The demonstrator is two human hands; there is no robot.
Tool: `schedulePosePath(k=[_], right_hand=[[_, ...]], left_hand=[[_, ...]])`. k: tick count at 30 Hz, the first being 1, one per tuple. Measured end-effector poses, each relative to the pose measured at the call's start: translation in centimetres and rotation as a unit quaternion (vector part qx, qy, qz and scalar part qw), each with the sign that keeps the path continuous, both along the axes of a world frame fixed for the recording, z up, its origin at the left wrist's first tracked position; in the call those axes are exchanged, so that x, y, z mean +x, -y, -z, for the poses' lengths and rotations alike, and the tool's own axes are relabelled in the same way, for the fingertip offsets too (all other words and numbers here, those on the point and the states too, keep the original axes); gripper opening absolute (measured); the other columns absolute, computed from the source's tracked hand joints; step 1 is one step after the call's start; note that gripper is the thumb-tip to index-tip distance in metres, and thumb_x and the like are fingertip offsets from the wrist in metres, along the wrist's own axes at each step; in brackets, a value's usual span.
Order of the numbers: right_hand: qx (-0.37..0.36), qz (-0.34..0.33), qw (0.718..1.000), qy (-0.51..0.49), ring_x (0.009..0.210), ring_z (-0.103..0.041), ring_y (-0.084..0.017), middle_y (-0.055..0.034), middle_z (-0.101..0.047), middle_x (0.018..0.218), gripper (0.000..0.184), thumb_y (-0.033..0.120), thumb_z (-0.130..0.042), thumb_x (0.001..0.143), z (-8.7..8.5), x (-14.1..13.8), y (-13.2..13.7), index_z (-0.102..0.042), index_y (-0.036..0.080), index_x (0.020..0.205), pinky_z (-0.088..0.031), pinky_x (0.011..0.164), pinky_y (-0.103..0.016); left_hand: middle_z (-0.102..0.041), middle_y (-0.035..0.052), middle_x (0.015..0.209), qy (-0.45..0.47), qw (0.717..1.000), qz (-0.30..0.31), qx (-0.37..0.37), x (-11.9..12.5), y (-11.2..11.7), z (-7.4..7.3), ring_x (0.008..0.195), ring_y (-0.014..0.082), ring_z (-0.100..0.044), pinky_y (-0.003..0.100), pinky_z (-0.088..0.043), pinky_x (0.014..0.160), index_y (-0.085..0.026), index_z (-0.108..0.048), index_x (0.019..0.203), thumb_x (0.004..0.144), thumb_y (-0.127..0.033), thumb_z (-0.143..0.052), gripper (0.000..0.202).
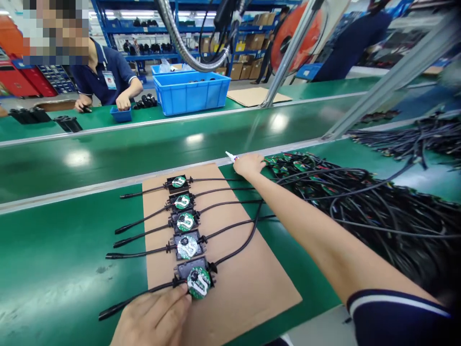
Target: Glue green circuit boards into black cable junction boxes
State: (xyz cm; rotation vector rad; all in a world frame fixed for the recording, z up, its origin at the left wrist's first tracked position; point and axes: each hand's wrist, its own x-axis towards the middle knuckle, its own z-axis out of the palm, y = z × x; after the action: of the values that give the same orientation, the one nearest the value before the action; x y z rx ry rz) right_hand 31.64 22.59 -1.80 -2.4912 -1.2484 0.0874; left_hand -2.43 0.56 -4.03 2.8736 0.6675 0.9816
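Several black plastic housings (183, 266) with black cables lie in a row on a brown cardboard sheet (248, 283). Each has a round green circuit board with white paste on it. My left hand (154, 315) has its fingertips closed at the edge of the nearest round circuit board (199, 283), which sits tilted over its housing. Stretched forward, my right hand (249, 165) is closed around a tube with a white nozzle (230, 156); the nozzle points left and the palm hides the rest. Its fingers are beside a heap of cabled circuit boards (298, 166).
Black cables (389, 216) pile up on the right. A metal-edged green conveyor (144, 151) runs across, with a metal post (288, 57) beyond. Across it, a person (108, 72) handles parts at a small blue tray (120, 114) beside a blue bin (192, 93). A metal hose (194, 62) hangs overhead.
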Motion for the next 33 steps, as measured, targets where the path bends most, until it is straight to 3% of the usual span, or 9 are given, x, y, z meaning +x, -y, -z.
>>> schedulePosePath(k=[3, 6, 7, 9, 10, 13, 17, 22, 33], right_hand=[[0.069, -0.071, 0.995, 0.025, 0.126, -0.031, -0.041, -0.0331, -0.038, 0.131, 0.04, 0.012, -0.051, 0.085, -1.7, -0.6, 2.3, -0.047, -0.006, 0.12, -0.027, 0.099, -0.056], [0.113, -0.229, 0.967, 0.018, 0.11, -0.046, -0.027, -0.0169, -0.053, 0.116, 0.02, 0.015, -0.05, 0.084, -2.6, -2.2, 7.8, -0.056, 0.011, 0.103, -0.036, 0.093, -0.041], [0.117, -0.309, 0.944, 0.002, 0.095, -0.051, -0.022, -0.0104, -0.059, 0.098, 0.008, 0.017, -0.049, 0.084, -2.5, -3.0, 10.2, -0.057, 0.016, 0.088, -0.04, 0.087, -0.036], [0.134, -0.568, 0.808, -0.082, 0.08, -0.051, -0.019, -0.0054, -0.057, 0.08, 0.007, 0.016, -0.048, 0.083, -1.5, -4.5, 15.1, -0.053, 0.018, 0.079, -0.043, 0.077, -0.034], [0.104, -0.614, 0.775, -0.103, 0.082, -0.051, -0.02, -0.0056, -0.057, 0.082, 0.007, 0.015, -0.05, 0.08, -0.7, -5.1, 17.3, -0.054, 0.018, 0.085, -0.044, 0.075, -0.034], [0.051, -0.611, 0.783, -0.106, 0.087, -0.05, -0.021, -0.0077, -0.057, 0.089, 0.017, 0.01, -0.049, 0.08, 2.1, -6.6, 21.2, -0.054, 0.017, 0.095, -0.046, 0.077, -0.038], [0.1, -0.615, 0.775, -0.104, 0.083, -0.052, -0.019, -0.0078, -0.058, 0.087, 0.015, 0.006, -0.042, 0.087, 4.1, -6.5, 21.7, -0.051, 0.016, 0.094, -0.049, 0.074, -0.036], [0.18, -0.649, 0.739, -0.006, 0.069, -0.055, -0.018, -0.0073, -0.06, 0.078, 0.022, 0.008, -0.04, 0.088, 2.4, -5.8, 22.5, -0.055, 0.012, 0.103, -0.046, 0.056, -0.03], [-0.011, -0.681, 0.733, -0.001, 0.057, -0.049, -0.018, -0.0037, -0.056, 0.069, 0.017, 0.012, -0.041, 0.084, -0.1, -8.3, 22.6, -0.052, 0.019, 0.074, -0.03, 0.049, -0.03]], left_hand=[[-0.072, 0.008, 0.09, 0.026, 0.994, -0.051, -0.088, -0.1, -0.1, -0.6, 0.081, 0.0165, -0.069, 0.026, -0.056, 0.066, -0.013, -0.062, 0.102, 0.084, -0.004, -0.046, 0.026], [-0.065, 0.0098, 0.093, -0.001, 0.978, -0.113, -0.174, -0.1, -0.2, -0.9, 0.082, 0.0207, -0.062, 0.034, -0.054, 0.067, -0.015, -0.057, 0.098, 0.081, -0.009, -0.046, 0.021], [-0.062, 0.0102, 0.093, -0.023, 0.972, -0.13, -0.195, -0.1, -0.3, -0.9, 0.081, 0.0217, -0.06, 0.036, -0.053, 0.067, -0.016, -0.055, 0.096, 0.079, -0.011, -0.047, 0.02], [-0.059, 0.0092, 0.09, -0.067, 0.96, -0.157, -0.223, -0.2, -0.6, -0.8, 0.078, 0.0225, -0.056, 0.036, -0.051, 0.065, -0.017, -0.053, 0.092, 0.076, -0.012, -0.048, 0.017], [-0.058, 0.0081, 0.087, -0.085, 0.956, -0.163, -0.229, -0.3, -0.7, -0.6, 0.076, 0.0221, -0.055, 0.035, -0.049, 0.064, -0.017, -0.053, 0.089, 0.076, -0.012, -0.048, 0.015], [-0.058, 0.005, 0.08, -0.104, 0.957, -0.149, -0.227, -0.6, -1.1, -0.5, 0.072, 0.0203, -0.055, 0.032, -0.048, 0.063, -0.019, -0.053, 0.085, 0.082, -0.011, -0.044, 0.012], [-0.059, 0.0016, 0.077, -0.085, 0.945, -0.136, -0.286, -0.9, -0.6, -1.6, 0.066, 0.0154, -0.057, 0.026, -0.047, 0.058, -0.02, -0.05, 0.089, 0.091, -0.015, -0.038, 0.013], [-0.058, -0.002, 0.071, -0.064, 0.926, -0.147, -0.342, -0.8, 0.9, -2.9, 0.055, 0.0118, -0.056, 0.022, -0.043, 0.049, -0.021, -0.047, 0.088, 0.094, -0.019, -0.036, 0.013], [-0.059, 0.0013, 0.077, -0.104, 0.921, -0.171, -0.334, 0.7, 0.1, -1.2, 0.058, 0.0144, -0.057, 0.026, -0.044, 0.052, -0.02, -0.049, 0.088, 0.095, -0.019, -0.034, 0.017]])
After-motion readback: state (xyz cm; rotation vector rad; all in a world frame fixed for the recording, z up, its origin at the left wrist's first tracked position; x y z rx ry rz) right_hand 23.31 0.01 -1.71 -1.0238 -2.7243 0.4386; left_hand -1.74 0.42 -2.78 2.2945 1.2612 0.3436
